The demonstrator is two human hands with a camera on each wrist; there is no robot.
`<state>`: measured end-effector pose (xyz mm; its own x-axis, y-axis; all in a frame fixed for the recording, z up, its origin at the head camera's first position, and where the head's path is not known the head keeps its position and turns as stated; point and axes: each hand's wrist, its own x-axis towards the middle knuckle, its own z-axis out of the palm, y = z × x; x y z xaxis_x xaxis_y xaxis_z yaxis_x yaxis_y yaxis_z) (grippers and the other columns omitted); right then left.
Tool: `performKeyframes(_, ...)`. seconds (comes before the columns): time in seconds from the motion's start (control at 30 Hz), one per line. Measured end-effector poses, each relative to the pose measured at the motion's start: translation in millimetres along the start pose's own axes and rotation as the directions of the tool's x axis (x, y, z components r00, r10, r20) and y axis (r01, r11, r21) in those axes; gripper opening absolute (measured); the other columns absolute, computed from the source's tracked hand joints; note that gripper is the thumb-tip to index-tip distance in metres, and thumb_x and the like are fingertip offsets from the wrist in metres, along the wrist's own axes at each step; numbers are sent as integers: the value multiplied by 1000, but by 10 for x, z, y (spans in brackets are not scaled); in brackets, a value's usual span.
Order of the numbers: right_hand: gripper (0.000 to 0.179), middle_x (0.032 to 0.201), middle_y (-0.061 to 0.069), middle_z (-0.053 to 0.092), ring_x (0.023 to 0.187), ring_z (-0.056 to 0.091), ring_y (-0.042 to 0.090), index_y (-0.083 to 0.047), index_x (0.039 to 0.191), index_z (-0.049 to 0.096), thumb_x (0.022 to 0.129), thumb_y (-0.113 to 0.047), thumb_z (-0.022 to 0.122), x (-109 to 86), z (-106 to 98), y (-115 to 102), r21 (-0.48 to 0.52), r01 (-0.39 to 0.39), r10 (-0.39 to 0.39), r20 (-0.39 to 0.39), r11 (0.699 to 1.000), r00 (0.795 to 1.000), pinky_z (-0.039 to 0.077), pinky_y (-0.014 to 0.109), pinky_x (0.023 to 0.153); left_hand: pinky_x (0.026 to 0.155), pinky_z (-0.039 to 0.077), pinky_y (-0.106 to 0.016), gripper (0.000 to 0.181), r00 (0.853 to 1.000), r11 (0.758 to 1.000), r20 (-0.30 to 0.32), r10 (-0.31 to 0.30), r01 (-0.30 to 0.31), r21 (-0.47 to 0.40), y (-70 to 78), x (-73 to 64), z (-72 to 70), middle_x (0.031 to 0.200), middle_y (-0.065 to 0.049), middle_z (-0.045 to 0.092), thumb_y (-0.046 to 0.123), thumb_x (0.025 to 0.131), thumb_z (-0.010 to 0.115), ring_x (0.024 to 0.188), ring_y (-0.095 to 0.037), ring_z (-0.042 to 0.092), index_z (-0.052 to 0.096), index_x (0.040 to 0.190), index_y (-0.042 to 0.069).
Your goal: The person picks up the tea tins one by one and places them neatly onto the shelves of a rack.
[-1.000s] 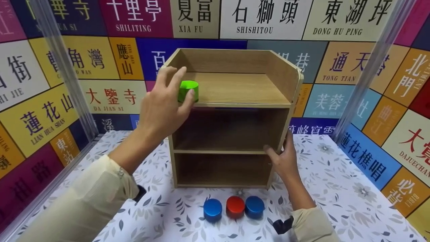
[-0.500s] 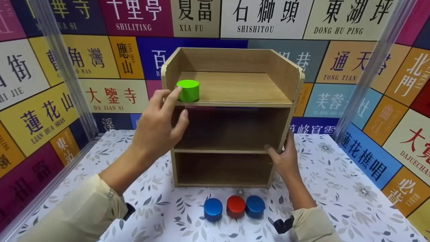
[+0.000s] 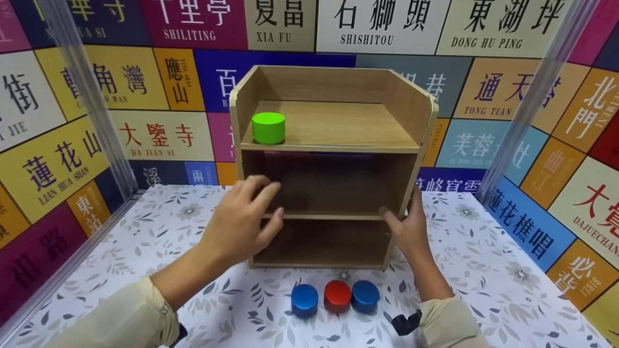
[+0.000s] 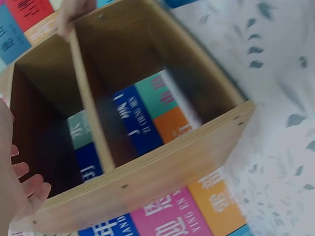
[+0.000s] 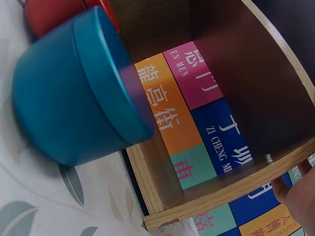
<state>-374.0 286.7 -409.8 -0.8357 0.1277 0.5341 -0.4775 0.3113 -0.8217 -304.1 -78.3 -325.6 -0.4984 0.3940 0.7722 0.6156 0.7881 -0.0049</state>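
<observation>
A small wooden shelf unit [image 3: 329, 150] with an open top tray and two compartments stands on the table. On the top tray's front left corner sits a bright green round tin [image 3: 269, 128]. My left hand [image 3: 242, 222] is in front of the shelf's left side with fingers loosely bent, nothing in them. With my right hand [image 3: 411, 229] I grip the shelf's right side panel, thumb at the front near the middle board. In front of the shelf stand a blue tin [image 3: 304, 300], a red tin [image 3: 337, 296] and another blue tin [image 3: 365, 296], seen large in the right wrist view.
The table carries a white cloth [image 3: 483, 261] with a leaf and flower print. Behind it rises a wall of colourful sign panels [image 3: 382, 24] with Chinese characters. Clear upright posts [image 3: 527, 96] stand at both sides. Through the backless compartments the wrist views show the panels.
My left hand has let go of the green tin, drawn back from it and moved down in front of the compartments. The green tin stays on the top tray; my right hand keeps its place.
</observation>
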Motion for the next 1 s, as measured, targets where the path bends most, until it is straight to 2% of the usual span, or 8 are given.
performKeyframes(0.23, 85, 162, 4, 33, 152, 30, 28, -26, 161, 20, 94, -17, 69, 11, 9, 18, -14, 12, -12, 3, 1000, 1000, 27, 60, 121, 86, 54, -42, 41, 993, 998, 106, -53, 55, -9, 35, -221, 158, 123, -5, 59, 37, 98, 59, 103, -24, 59, 64, 132, 15)
performKeyframes(0.4, 85, 159, 8, 36, 148, 34, 26, -23, 161, 21, 92, -15, 70, 3, 15, 15, 2, 19, -19, -10, 1000, 1000, 29, 57, 120, 82, 55, -42, 41, 983, 999, 181, -44, 44, 5, 83, -338, 278, 121, -4, 59, 42, 98, 58, 100, -24, 61, 63, 132, 19)
performKeyframes(0.57, 84, 158, 7, 37, 146, 35, 24, -22, 161, 21, 93, -16, 70, -7, 14, 5, 3, 24, -24, -11, 1000, 1000, 29, 55, 120, 85, 56, -45, 43, 967, 999, 251, -39, 35, 21, 134, -435, 368, 118, -3, 60, 48, 98, 57, 99, -26, 63, 62, 133, 22)
performKeyframes(0.7, 84, 159, 7, 36, 147, 34, 24, -22, 161, 21, 93, -16, 69, -13, 11, 1, 2, 21, -21, -9, 1000, 1000, 28, 55, 121, 87, 56, -47, 45, 950, 1000, 310, -26, 22, 18, 172, -512, 434, 116, -3, 61, 49, 98, 57, 97, -27, 64, 62, 133, 22)
performKeyframes(0.87, 84, 158, 8, 37, 147, 35, 25, -20, 161, 22, 92, -15, 70, -3, 10, 6, 6, 24, -24, -17, 1000, 1000, 29, 53, 120, 84, 57, -44, 46, 920, 1000, 391, 6, -3, -10, 210, -583, 508, 116, -3, 61, 51, 98, 56, 93, -24, 63, 61, 134, 23)
performKeyframes(1.0, 84, 156, 9, 39, 144, 37, 25, -20, 161, 22, 92, -15, 70, 0, 10, 15, 7, 21, -21, -17, 1000, 1000, 31, 53, 119, 82, 56, -43, 49, 883, 999, 469, 22, -4, -39, 235, -635, 563, 115, -2, 62, 53, 99, 54, 90, -23, 62, 59, 137, 24)
